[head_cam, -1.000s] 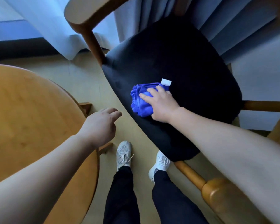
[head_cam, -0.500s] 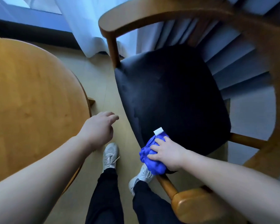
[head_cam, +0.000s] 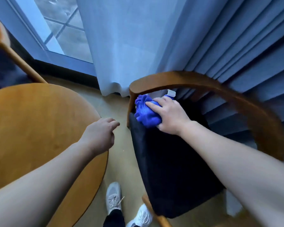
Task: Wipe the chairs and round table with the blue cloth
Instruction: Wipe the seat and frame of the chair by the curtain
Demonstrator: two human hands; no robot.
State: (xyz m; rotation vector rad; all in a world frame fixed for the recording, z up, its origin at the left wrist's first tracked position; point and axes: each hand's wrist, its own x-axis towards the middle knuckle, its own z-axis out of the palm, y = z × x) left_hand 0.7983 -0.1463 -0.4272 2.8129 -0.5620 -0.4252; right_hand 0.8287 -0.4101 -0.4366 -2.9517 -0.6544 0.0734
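A: Bunched blue microfibre cloth (head_cam: 146,115) location?
B: Centre-right of frame, pressed on black padded chair seat (head_cam: 170,169), clamped under right hand (head_cam: 170,115) fingers (head_cam: 152,105). Nothing held by left hand (head_cam: 100,136), fingers loosely apart.
A: Handling?
B: Judged soft, light; best gripped as a wad.
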